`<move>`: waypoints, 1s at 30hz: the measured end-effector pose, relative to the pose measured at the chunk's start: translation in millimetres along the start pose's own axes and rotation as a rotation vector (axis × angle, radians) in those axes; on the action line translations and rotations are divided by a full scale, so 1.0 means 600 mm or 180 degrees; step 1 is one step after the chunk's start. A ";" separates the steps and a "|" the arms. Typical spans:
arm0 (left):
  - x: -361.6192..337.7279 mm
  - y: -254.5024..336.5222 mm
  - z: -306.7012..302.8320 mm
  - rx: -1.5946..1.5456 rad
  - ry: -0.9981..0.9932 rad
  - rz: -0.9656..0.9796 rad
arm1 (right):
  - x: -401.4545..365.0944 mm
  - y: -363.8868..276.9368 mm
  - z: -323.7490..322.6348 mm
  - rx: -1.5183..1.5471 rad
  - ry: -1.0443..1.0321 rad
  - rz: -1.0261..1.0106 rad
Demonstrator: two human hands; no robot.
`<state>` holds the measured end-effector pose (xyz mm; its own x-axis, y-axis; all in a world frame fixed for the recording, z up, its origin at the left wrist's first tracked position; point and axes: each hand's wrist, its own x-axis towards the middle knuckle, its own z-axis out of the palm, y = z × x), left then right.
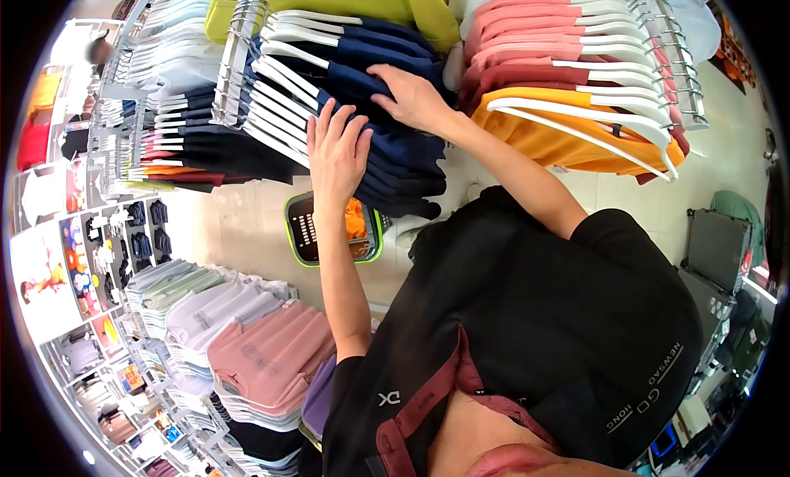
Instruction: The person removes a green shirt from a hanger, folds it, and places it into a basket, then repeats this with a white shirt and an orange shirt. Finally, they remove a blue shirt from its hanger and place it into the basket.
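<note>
My left hand (337, 152) lies over white hangers (276, 119) that carry navy shirts (395, 168). Its fingers are stretched out, resting on the shirt shoulders. Further back on the same rail, my right hand (409, 101) touches a navy shirt (354, 83). Its thumb and forefinger are apart, and the other fingertips are partly hidden. A dark gap shows between the shirts near the two hands. The hanger hooks hang on a metal rail (234, 61).
To the right, pink shirts (518, 45) and an orange shirt (568, 139) hang on another rack. A green-rimmed basket (290, 230) with orange cloth inside stands on the floor (239, 230). Folded shirts (267, 345) are stacked at the lower left.
</note>
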<state>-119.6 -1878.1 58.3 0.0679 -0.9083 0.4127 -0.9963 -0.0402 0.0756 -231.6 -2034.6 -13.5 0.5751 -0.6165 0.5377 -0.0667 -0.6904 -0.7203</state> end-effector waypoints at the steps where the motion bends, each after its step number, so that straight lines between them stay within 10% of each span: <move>1: -0.002 0.000 0.000 0.0010 -0.0009 -0.0010 | -0.003 0.001 0.003 0.0016 -0.0006 0.0001; 30: -0.002 0.009 -0.005 0.0023 0.0055 -0.0018 | 0.122 0.132 -0.030 -0.0838 0.0563 0.0522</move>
<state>-124.9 -1876.2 60.9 0.0742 -0.9008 0.4279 -0.9963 -0.0482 0.0714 -209.2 -2141.2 -23.1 0.3909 -0.7673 0.5084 -0.3675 -0.6365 -0.6781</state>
